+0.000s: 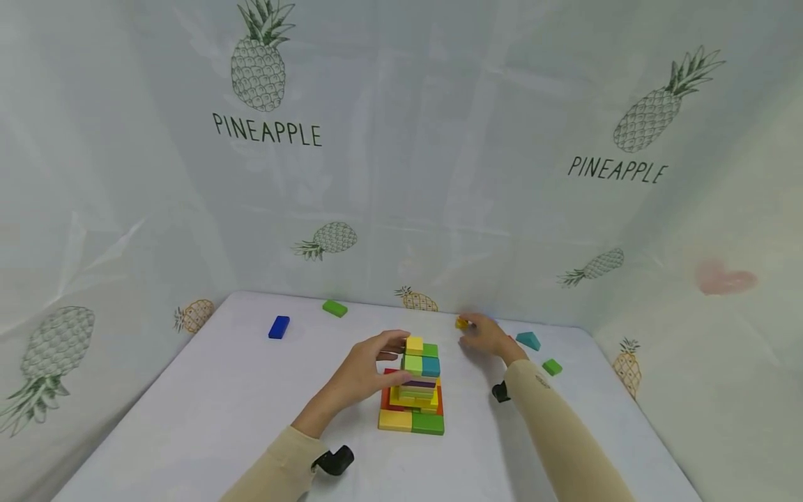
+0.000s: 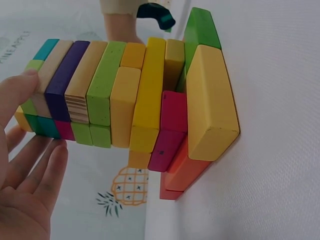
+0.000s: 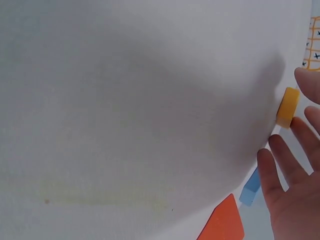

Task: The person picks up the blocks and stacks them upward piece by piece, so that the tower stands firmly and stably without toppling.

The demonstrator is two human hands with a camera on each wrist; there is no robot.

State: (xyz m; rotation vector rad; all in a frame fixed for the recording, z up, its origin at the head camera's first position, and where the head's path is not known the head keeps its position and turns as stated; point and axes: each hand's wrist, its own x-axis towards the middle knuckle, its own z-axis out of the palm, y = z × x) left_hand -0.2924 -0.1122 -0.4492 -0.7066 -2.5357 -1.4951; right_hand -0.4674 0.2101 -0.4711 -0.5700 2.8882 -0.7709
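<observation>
On the table stands a stacked tower of coloured wooden blocks, wider at its base. My left hand is at its upper left side. In the left wrist view, the thumb rests against the upper blocks and the fingers extend along another side. A small yellow block lies near the back edge. My right hand reaches over it; in the right wrist view, the index fingertip is at one end of this yellow block, while the thumb stays apart from the other end.
A blue block and a green block lie at back left. To the right are a teal triangular block and another green block. The right wrist view shows an orange-red block and a light-blue block. A pineapple-printed curtain hangs behind.
</observation>
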